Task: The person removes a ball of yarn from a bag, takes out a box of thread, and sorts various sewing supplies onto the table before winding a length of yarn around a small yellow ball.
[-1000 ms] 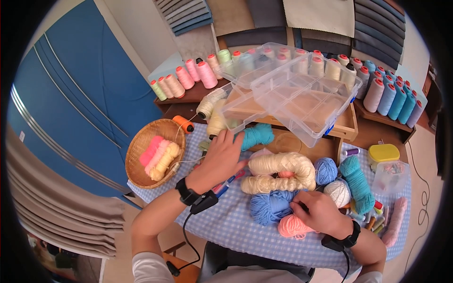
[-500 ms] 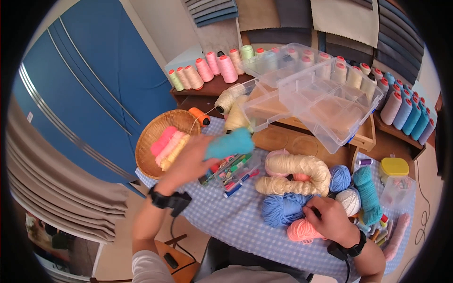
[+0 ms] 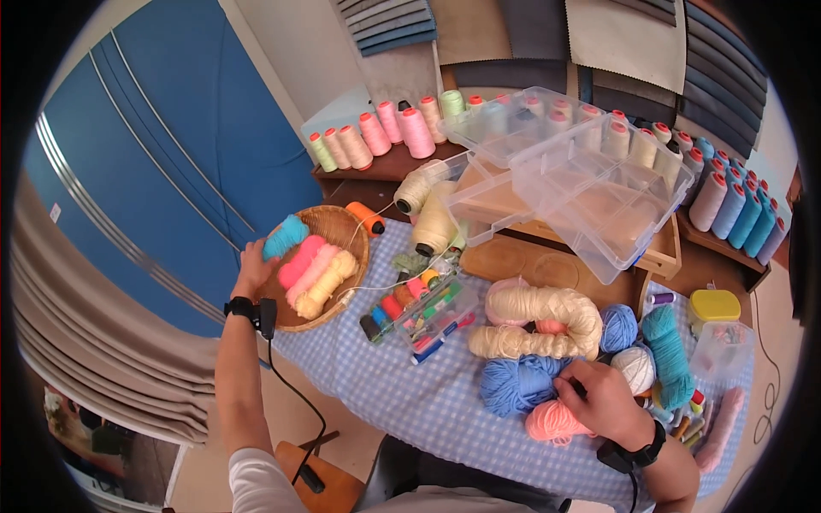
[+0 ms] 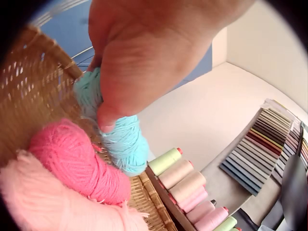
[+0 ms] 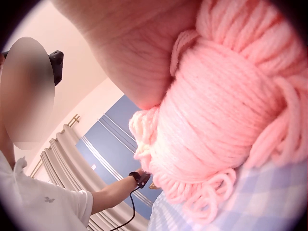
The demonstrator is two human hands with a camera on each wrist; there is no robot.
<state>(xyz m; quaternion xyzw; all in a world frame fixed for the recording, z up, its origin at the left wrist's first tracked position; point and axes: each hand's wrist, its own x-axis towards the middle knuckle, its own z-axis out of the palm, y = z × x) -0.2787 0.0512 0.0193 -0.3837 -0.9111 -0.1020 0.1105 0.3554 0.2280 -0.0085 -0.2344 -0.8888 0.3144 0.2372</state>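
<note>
My left hand (image 3: pixel 251 270) is at the far left side of the round wicker basket (image 3: pixel 349 226), pinching a turquoise yarn skein (image 3: pixel 287 236). In the left wrist view the thumb lies across the turquoise skein, which is inside the rim beside a hot pink skein (image 4: pixel 72 156) and a pale pink skein (image 4: pixel 53 199). A yellow skein (image 3: pixel 327 286) lies in the basket too. My right hand (image 3: pixel 605 407) rests on a peach yarn ball (image 3: pixel 556 422), its fingers loosely curled, next to a blue yarn ball (image 3: pixel 516 385).
A cream skein (image 3: pixel 543 312) lies mid-table. Near the basket stands a clear box of small coloured items (image 3: pixel 438 312). A large clear compartment case (image 3: pixel 599 188) leans at the back, before rows of thread cones (image 3: pixel 416 132). Another turquoise skein (image 3: pixel 668 357) is at right.
My left hand took the turquoise skein from beside the cream cones, carried it left across the table and brought it into the basket. My right hand has stayed on the peach ball.
</note>
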